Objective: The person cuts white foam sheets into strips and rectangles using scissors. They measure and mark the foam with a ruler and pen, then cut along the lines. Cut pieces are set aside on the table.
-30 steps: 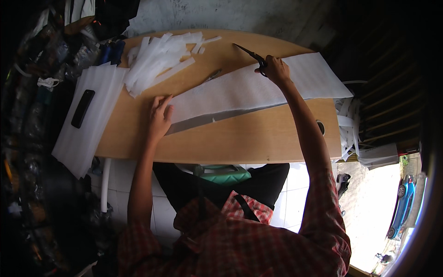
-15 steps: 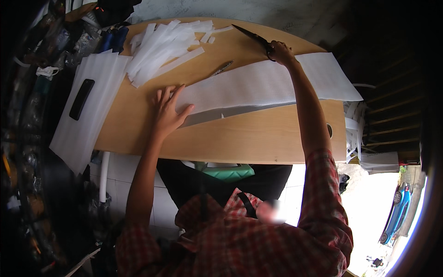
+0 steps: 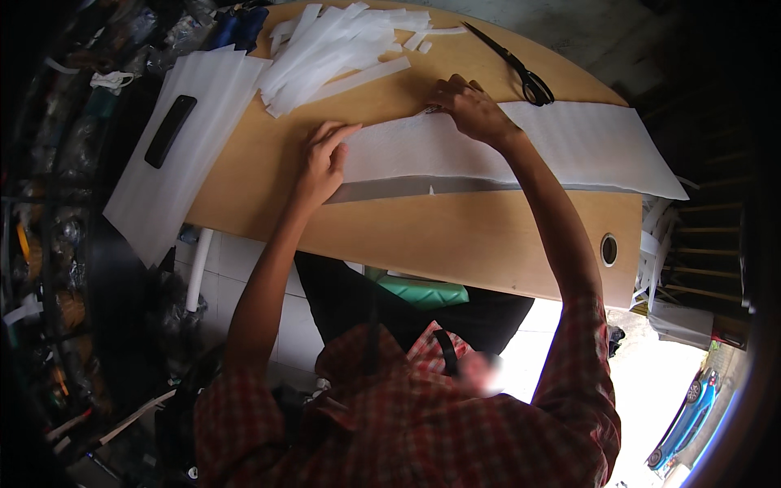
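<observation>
A long white foam sheet [image 3: 586, 142] lies across the wooden table, with a grey strip [image 3: 382, 189] showing along its near edge. My left hand [image 3: 324, 163] rests at the sheet's left end, fingers loosely bent and apart, holding nothing. Over the sheet's far edge, my right hand [image 3: 476, 112] has its fingers closed around a thin patterned pen [image 3: 432, 109], mostly covered by the fingertips. Black scissors [image 3: 517, 65] lie on the table beyond the right hand, handles close to the sheet.
White foam strips [image 3: 333, 53] are heaped at the far left. A black phone [image 3: 171, 132] sits on stacked foam sheets [image 3: 207, 98] overhanging the table's left edge. More cut strips [image 3: 653, 240] hang off the right side, near a round hole [image 3: 608, 250] in the tabletop [image 3: 488, 236].
My right hand has let go of the scissors, leaving them on the table, and moved left to the pen. My left hand stays by the sheet's left end. The view has shifted.
</observation>
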Motion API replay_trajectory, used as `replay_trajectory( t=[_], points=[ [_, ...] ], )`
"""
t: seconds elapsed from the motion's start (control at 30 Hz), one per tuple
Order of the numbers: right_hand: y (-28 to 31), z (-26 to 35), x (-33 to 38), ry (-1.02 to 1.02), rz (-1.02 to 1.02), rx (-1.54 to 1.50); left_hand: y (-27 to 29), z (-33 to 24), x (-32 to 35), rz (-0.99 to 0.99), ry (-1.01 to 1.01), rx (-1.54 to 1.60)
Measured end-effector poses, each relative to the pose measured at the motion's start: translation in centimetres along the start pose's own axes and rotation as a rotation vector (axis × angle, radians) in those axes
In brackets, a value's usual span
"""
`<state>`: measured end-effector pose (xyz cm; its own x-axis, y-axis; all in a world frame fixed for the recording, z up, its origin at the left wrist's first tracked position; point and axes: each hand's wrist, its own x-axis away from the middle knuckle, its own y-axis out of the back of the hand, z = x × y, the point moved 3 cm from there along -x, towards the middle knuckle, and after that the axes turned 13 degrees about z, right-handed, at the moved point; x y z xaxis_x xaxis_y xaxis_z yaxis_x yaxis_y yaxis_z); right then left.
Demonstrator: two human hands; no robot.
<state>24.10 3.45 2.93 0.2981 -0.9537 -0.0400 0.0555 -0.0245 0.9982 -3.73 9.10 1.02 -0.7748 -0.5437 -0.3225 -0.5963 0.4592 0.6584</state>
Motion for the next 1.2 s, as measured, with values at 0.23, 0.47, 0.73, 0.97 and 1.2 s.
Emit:
replay_trajectory(
  t=[0.23,0.47,0.73,0.97,1.2],
  points=[
    [2.5,0.0,1.4,-0.154,-0.329,-0.155,0.8,0.1,0.3,0.000,0.154,0.225],
    [1.4,3.7,7.1,-0.432,-0.645,-1.042,1.0,1.0,0.7,-0.142,0.221,0.213],
    [-0.3,5.2,8.0,-0.226,-0.539,-0.739,1.1,1.0,0.8,-0.209,0.279,0.060],
    [-0.4,4.4,7.8,-0.152,-0.303,-0.571,0.6,1.2,0.7,-0.202,0.232,-0.026],
    [-0.3,3.8,7.4,-0.139,-0.217,-0.432,0.3,0.6,0.6,-0.139,0.234,-0.333]
  ],
)
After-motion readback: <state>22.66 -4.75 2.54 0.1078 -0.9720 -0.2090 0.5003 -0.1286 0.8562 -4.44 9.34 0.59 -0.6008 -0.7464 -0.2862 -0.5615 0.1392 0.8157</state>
